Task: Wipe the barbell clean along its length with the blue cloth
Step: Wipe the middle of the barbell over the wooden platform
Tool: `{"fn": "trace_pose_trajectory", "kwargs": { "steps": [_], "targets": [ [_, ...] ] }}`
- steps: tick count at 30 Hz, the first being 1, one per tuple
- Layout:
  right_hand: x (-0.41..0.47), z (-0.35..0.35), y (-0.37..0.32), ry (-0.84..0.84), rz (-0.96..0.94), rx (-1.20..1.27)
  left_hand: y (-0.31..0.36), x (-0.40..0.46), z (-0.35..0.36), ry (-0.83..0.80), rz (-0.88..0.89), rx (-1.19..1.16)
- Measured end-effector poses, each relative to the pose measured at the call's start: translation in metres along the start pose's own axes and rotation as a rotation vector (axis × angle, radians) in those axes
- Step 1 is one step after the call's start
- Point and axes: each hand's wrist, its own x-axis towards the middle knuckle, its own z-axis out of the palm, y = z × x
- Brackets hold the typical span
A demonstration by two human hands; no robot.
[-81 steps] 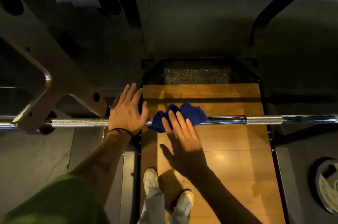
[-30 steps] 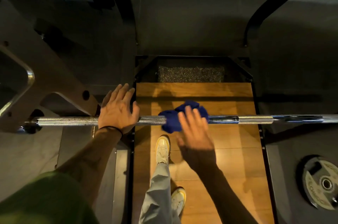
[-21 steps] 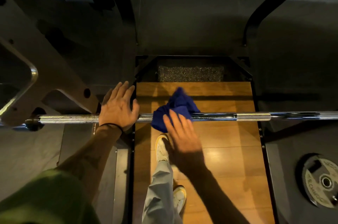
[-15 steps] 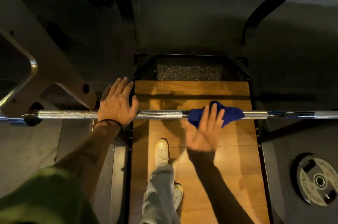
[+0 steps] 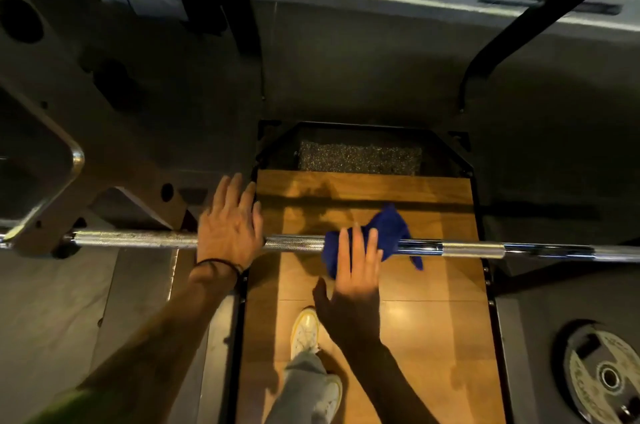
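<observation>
A chrome barbell runs level across the view at waist height, its left end sitting in a rack hook. The blue cloth is draped over the bar near its middle. My right hand presses the cloth onto the bar with straight fingers laid flat over it. My left hand rests palm down on the knurled part of the bar to the left, fingers extended, a dark band on its wrist.
Below the bar lies a wooden lifting platform in a black frame. My feet in white shoes stand on it. The rack's metal upright and hook stand at left. A weight plate lies on the floor at lower right.
My right hand slid the cloth right along the bar, then back left toward the middle. My left hand stayed in place on the bar.
</observation>
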Motion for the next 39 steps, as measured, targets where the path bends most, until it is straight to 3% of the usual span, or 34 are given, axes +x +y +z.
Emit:
{"fn": "trace_pose_trajectory", "kwargs": {
  "steps": [2, 4, 7, 8, 12, 14, 17, 19, 21, 23, 25, 27, 30, 33, 35, 37, 39],
  "targets": [
    [0.002, -0.011, 0.028, -0.043, -0.171, -0.085, 0.024, -0.004, 0.007, 0.025, 0.103, -0.084],
    [0.003, -0.021, 0.057, -0.038, -0.183, -0.142, 0.057, -0.01, 0.021, 0.018, 0.25, -0.077],
    [0.009, -0.025, 0.051, 0.064, 0.211, -0.08, 0.082, -0.014, 0.032, 0.052, 0.318, 0.054],
    [0.009, -0.018, 0.037, 0.094, 0.266, -0.06, 0.083, -0.012, 0.034, 0.082, 0.323, 0.092],
    [-0.005, 0.006, -0.004, 0.057, 0.001, -0.083, 0.084, -0.009, 0.034, 0.109, 0.33, 0.096],
    [-0.007, 0.002, 0.0, 0.018, -0.046, -0.088, 0.092, -0.005, 0.025, 0.015, 0.287, 0.092],
    [0.004, -0.013, 0.02, -0.03, -0.187, -0.092, 0.096, 0.01, 0.016, -0.258, 0.398, 0.389],
    [0.02, -0.021, 0.046, -0.08, -0.245, -0.133, 0.098, 0.027, 0.016, -0.498, 0.359, 0.33],
    [0.031, -0.03, 0.077, -0.052, -0.074, -0.158, 0.099, 0.043, 0.018, -0.718, 0.152, 0.105],
    [0.027, -0.037, 0.076, 0.025, 0.158, -0.138, 0.097, 0.051, 0.02, -0.759, 0.002, -0.059],
    [0.012, -0.027, 0.043, 0.026, 0.211, -0.124, 0.098, 0.048, 0.022, -0.667, 0.072, 0.006],
    [-0.008, -0.015, 0.006, -0.055, 0.038, -0.108, 0.097, 0.037, 0.025, -0.366, 0.194, 0.183],
    [-0.01, -0.021, 0.016, -0.077, -0.177, -0.112, 0.096, 0.022, 0.023, -0.149, 0.094, 0.151],
    [0.002, -0.043, 0.062, 0.112, 0.008, -0.15, 0.096, 0.008, 0.028, 0.02, 0.055, 0.021],
    [0.003, -0.042, 0.056, 0.178, 0.154, -0.138, 0.096, 0.004, 0.028, 0.102, 0.07, 0.004],
    [-0.008, -0.029, 0.033, 0.021, 0.122, -0.12, 0.096, 0.002, 0.03, 0.129, 0.118, -0.021],
    [-0.022, -0.024, 0.026, -0.136, -0.091, -0.151, 0.096, 0.002, 0.03, 0.124, 0.111, -0.032]
  ]
}}
